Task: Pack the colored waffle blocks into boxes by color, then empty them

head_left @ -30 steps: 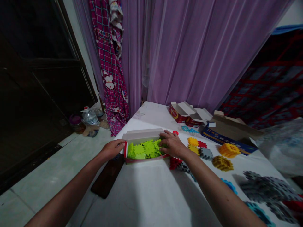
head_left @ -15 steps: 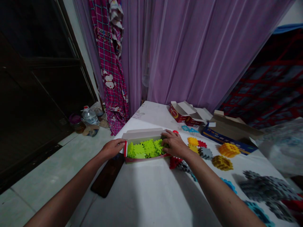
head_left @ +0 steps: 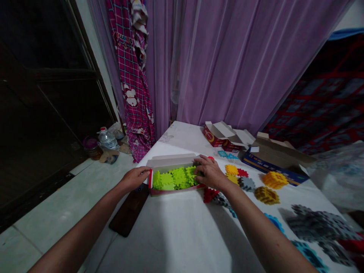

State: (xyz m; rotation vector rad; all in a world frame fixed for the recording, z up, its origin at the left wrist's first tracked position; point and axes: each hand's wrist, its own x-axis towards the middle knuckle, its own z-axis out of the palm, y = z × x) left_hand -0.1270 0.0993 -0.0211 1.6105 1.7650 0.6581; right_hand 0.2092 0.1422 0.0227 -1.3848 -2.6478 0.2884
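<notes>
A long cardboard box [head_left: 170,192] lies in front of me with its lid flap up, filled with lime-green toothed plastic pieces [head_left: 173,179]. At the left end my left hand [head_left: 135,178] pinches the box's small end flap between thumb and fingers. My right hand [head_left: 209,172] is over the right end, its fingers bent and apart at the green pieces and the box's edge. Whether those fingers grip a piece is hidden. A dark phone [head_left: 129,212] lies on the table below my left hand.
Yellow pieces [head_left: 275,180], grey pieces [head_left: 321,223] and blue pieces [head_left: 309,256] lie to the right on the white-covered table [head_left: 182,235]. Behind them stand an opened blue box [head_left: 273,167] and a red box [head_left: 213,138]. A water bottle [head_left: 107,139] stands on the floor at left.
My right hand has shifted very slightly at the box's right end, its fingers rising a little. My left hand, the box and the green pieces look the same.
</notes>
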